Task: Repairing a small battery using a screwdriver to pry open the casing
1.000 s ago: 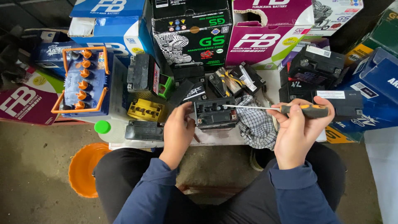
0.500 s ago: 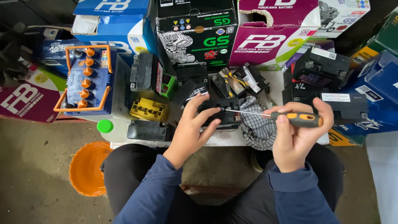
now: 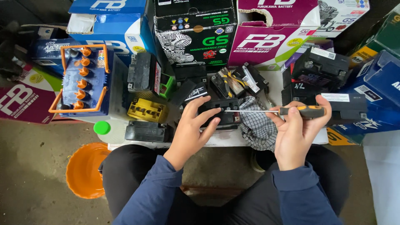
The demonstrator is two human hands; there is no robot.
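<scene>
A small black battery (image 3: 218, 113) sits on the counter (image 3: 225, 139) between both hands. The left hand (image 3: 192, 127) rests on it, fingers spread over its top, steadying it. The right hand (image 3: 298, 129) is curled around a screwdriver (image 3: 287, 111), its shaft lying level toward the battery, so this looks like the terminal work; next calls for seating the tip squarely. Just beside the right hand lies a checked cloth (image 3: 256, 125). Left of the left hand, a blue battery (image 3: 83, 81) sits in an orange frame; an orange bowl (image 3: 85, 171) on the floor looks to hold nothing.
</scene>
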